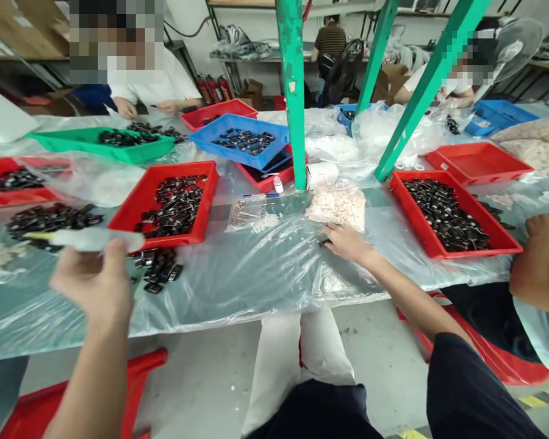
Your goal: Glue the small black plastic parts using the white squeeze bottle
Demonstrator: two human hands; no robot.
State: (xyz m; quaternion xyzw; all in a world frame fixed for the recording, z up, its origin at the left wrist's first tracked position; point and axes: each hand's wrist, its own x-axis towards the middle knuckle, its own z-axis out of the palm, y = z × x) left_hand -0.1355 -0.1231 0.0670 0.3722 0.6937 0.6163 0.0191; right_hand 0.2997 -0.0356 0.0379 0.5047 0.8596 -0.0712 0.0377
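Note:
My left hand (98, 280) is raised at the left and slightly blurred. Its fingers are wrapped round a translucent white squeeze bottle (96, 239) with a thin yellowish nozzle pointing left. My right hand (348, 244) rests low over the table in front of a clear bag of small cream-coloured pieces (337, 206). A small black part (324, 242) shows at its thumb and fingertips; its exact kind is too small to tell. Left of the bag lie a packet of thin metal pins (247, 212) and a little heap of white bits (265, 223).
Red trays of black parts stand at left (209, 198) and right (501, 249), with loose black parts (161, 269) below the left one. A green post (293, 91) rises from the plastic-covered table (238, 268). A neighbour's hand (543, 228) is at far right; other people sit opposite.

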